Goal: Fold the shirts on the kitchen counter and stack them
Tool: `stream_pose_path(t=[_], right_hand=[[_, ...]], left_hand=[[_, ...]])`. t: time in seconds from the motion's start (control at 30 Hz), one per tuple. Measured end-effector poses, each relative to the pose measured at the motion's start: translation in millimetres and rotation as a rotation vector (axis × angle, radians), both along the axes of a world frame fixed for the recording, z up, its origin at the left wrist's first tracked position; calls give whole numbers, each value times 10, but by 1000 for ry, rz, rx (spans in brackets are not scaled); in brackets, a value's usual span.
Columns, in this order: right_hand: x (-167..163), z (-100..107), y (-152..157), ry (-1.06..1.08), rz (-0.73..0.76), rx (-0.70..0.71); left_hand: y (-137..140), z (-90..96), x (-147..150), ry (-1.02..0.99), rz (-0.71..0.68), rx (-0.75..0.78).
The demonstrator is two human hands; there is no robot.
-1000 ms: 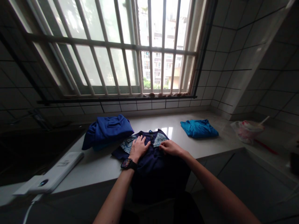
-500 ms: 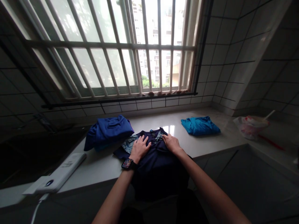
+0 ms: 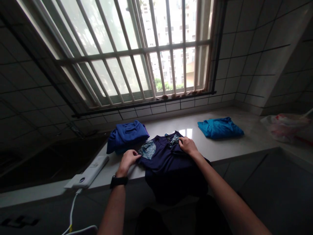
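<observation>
A dark navy shirt (image 3: 168, 160) with patterned blue-grey shoulder patches lies across the counter's front edge, its lower part hanging down. My left hand (image 3: 128, 160), with a black watch on the wrist, pinches the left sleeve edge. At the right shoulder patch, the fingers of my right hand (image 3: 188, 146) are closed on the shirt's gathered fabric. Behind my left hand sits a folded royal blue garment (image 3: 128, 135) on other folded cloth. A folded bright blue garment (image 3: 220, 128) lies to the right.
On the white counter (image 3: 158, 125), a white power strip (image 3: 94, 169) with a cable lies near the left front edge. A dark sink (image 3: 73, 153) is at the left. A plastic bag (image 3: 285, 127) stands at the far right, below a barred window (image 3: 146, 50).
My left hand has moved left from the shirt's chest to its sleeve edge and pinches it. The right hand stays at the other shoulder. The view has shifted.
</observation>
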State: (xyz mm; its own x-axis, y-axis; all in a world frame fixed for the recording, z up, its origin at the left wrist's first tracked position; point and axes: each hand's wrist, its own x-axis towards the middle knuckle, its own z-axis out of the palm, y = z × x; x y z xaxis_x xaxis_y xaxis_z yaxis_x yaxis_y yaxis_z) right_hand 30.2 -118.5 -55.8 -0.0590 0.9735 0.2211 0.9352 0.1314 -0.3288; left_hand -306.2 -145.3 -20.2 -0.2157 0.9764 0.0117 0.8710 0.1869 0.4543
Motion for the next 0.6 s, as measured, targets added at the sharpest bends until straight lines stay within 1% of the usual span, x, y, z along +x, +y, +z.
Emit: stream_pose_path(t=[0.07,0.13,0.17,0.2,0.23,0.27,0.3,0.33,0.37,0.4,0.5,0.57,0.6], right_hand=[[-9,10,-11,-10,-5,-5],[-13,14,-19,-13,-8,-9],[-14,15,-22,-12,-9,-10],[-13,15,-24,-10,-9,-10],[-12,15,-25,-7,-8,-8],[-9,17,-26,-4,-7,-6],[-5,20,-26,0,-5,-4],[-2,24,-26,5,-1,-2],[1,29,-27,10,3,-1],[2,35,-29,16,6,-3],[-17,53,-45,37,7,-21],[-42,73,-70,43,-4,-34],[-52,91,-85,44,-10,-35]], left_hand=[[35,59,19,-288,-7,36],[49,147,156,-603,27,104],[44,195,256,-752,14,143],[31,239,368,-882,-33,174],[13,272,488,-985,-109,187],[-7,291,610,-1048,-202,176],[-28,288,731,-1061,-298,142],[-46,263,846,-1017,-377,105],[-60,214,955,-917,-424,94],[-72,144,1055,-773,-444,117],[-105,-130,1277,-254,-447,256],[-128,-272,1335,0,-469,257],[-137,-306,1331,78,-495,227]])
